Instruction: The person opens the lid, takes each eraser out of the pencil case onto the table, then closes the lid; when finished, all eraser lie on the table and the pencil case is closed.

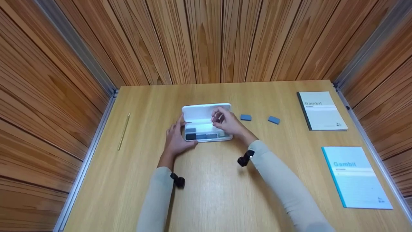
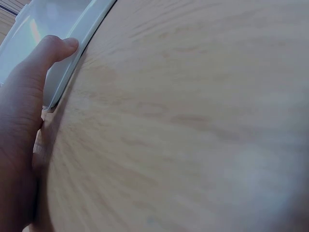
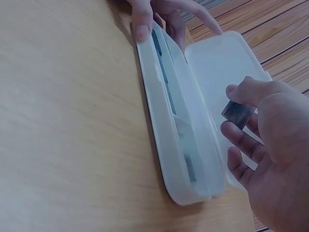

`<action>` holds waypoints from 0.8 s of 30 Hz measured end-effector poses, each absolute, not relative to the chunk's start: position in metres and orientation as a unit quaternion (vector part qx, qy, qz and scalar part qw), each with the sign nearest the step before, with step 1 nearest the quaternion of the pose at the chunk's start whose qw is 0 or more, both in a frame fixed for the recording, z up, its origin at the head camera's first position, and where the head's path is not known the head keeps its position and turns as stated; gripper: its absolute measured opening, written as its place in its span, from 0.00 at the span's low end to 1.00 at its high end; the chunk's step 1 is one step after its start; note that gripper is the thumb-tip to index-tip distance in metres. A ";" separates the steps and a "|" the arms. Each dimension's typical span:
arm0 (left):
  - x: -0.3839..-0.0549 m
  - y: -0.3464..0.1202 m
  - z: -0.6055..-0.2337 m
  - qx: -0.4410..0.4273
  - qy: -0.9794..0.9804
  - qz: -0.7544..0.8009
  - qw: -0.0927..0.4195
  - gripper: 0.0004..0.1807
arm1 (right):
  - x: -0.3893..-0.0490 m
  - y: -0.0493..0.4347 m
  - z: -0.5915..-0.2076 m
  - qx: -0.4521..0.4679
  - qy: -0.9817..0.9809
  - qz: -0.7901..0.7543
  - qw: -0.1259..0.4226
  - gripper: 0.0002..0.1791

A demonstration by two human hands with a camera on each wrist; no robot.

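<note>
A white pencil case [image 1: 207, 112] lies with its lid raised at the back. Its compartments hold several dark grey and bluish blocks [image 1: 191, 136] that look like erasers. My left hand [image 1: 176, 139] grips the case's left end, the thumb on its front edge and the fingers along the side. Above the tray, my right hand [image 1: 226, 121] pinches a small dark grey eraser [image 3: 237, 114] between thumb and fingers. In the right wrist view that eraser is held in front of the open lid [image 3: 217, 58], apart from the tray.
Two blue erasers, one nearer [image 1: 246, 117] and one farther right [image 1: 274, 120], lie right of the case. A thin gold pencil [image 1: 124, 131] is at the left. Two notebooks, one black-spined [image 1: 322, 111] and one blue-spined [image 1: 357, 180], lie at the right. Wooden walls [image 1: 206, 42] enclose the table.
</note>
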State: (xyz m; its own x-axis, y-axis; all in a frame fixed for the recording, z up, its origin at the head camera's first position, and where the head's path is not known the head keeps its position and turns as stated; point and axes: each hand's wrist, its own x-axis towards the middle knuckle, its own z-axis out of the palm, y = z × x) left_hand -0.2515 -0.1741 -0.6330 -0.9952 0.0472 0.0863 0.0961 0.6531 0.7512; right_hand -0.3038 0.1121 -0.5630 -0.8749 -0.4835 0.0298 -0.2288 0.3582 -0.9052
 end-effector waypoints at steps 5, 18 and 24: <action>-0.252 -0.174 -0.633 -0.039 -0.908 -0.416 0.031 0.77 | -0.305 0.126 -0.561 -0.210 0.817 -0.522 0.127 0.18; -0.252 -0.174 -0.633 -0.045 -0.906 -0.419 0.026 0.77 | -0.304 0.155 -0.552 -0.237 0.830 -0.479 0.161 0.19; -0.251 -0.175 -0.633 -0.047 -0.906 -0.419 0.031 0.77 | -0.305 0.170 -0.546 -0.212 0.844 -0.466 0.161 0.18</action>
State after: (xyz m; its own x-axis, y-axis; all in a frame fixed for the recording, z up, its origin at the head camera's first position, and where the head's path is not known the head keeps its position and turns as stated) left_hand -0.2513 -0.1750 -0.6331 -0.9937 0.0582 0.0956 0.1105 0.6445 0.7566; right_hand -0.3049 0.1702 -0.5465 -0.8582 -0.5079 -0.0745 -0.2070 0.4752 -0.8552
